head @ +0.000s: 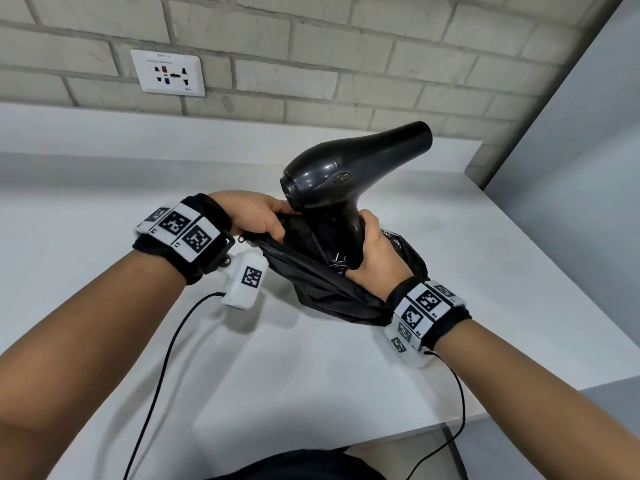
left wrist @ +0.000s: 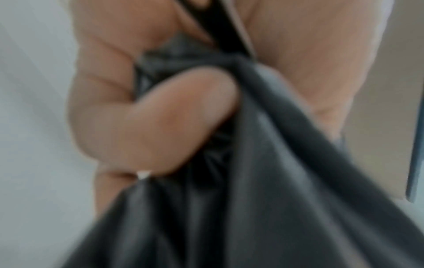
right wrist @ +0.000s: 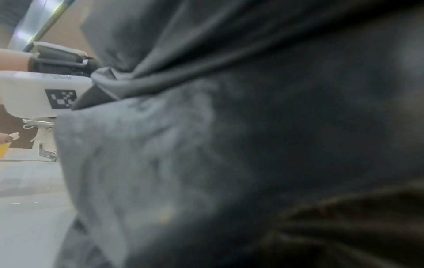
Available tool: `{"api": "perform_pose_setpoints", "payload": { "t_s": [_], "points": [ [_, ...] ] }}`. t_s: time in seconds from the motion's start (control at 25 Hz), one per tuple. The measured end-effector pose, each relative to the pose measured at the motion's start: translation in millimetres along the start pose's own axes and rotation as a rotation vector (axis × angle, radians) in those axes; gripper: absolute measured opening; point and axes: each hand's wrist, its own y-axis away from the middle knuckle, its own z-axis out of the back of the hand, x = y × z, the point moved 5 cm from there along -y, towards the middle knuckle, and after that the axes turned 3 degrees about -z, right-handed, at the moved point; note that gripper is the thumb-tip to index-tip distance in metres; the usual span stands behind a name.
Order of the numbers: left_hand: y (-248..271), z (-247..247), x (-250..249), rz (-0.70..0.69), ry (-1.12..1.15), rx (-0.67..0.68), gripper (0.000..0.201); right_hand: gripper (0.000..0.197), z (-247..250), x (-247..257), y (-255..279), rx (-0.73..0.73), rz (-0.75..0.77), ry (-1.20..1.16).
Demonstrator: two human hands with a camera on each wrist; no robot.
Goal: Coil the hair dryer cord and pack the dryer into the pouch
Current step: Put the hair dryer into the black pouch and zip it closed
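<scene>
Dryer (head: 349, 168) is gripped at the handle by right hand (head: 372, 251), handle-end w/ coiled cord (head: 337, 263) just inside pouch (head: 322, 282) – mouth pinched open by left hand (head: 258, 216) – a snagged loop or slipped hem could jam entry.

Black wristbands (head: 204, 237) with white tag blocks

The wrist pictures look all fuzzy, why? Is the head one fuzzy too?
Head view: sharp, with the hair dryer crisp and shiny. Left wrist view: blurred, the left hand and pouch too close to the lens. Right wrist view: dim, soft, mostly filled by pouch fabric.
</scene>
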Motion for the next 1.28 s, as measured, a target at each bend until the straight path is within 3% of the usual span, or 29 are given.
{"api": "perform_pose_setpoints", "payload": {
  "t_s": [0.24,0.36,0.48,0.64,0.8,0.92,1.08,1.28],
  "points": [
    [20,20,-4,0.049,-0.286,-0.072,0.085,0.074,22,-15,-1,-0.193,-0.041,0.1],
    [24,23,-10,0.072,-0.33,-0.104,0.071,0.071,24,-18,2,-0.202,-0.021,0.179],
    [24,30,-26,0.071,-0.396,-0.238,0.057,0.071,19,-14,6,-0.184,0.053,0.325],
    [21,38,-38,0.02,-0.251,-0.285,0.06,0.081,13,-4,9,-0.189,0.2,0.461],
    [21,37,-50,-0.047,-0.113,-0.282,0.063,0.08,12,-1,8,-0.198,0.224,0.523],
    [24,31,-63,-0.123,-0.044,-0.258,0.063,0.083,7,0,8,-0.195,0.275,0.716],
    [22,26,-73,-0.208,0.023,-0.291,0.06,0.092,2,3,7,-0.126,0.301,0.908],
    [20,24,-68,-0.279,0.119,-0.347,0.061,0.098,0,-7,2,0.016,0.272,0.925]
  ]
}}
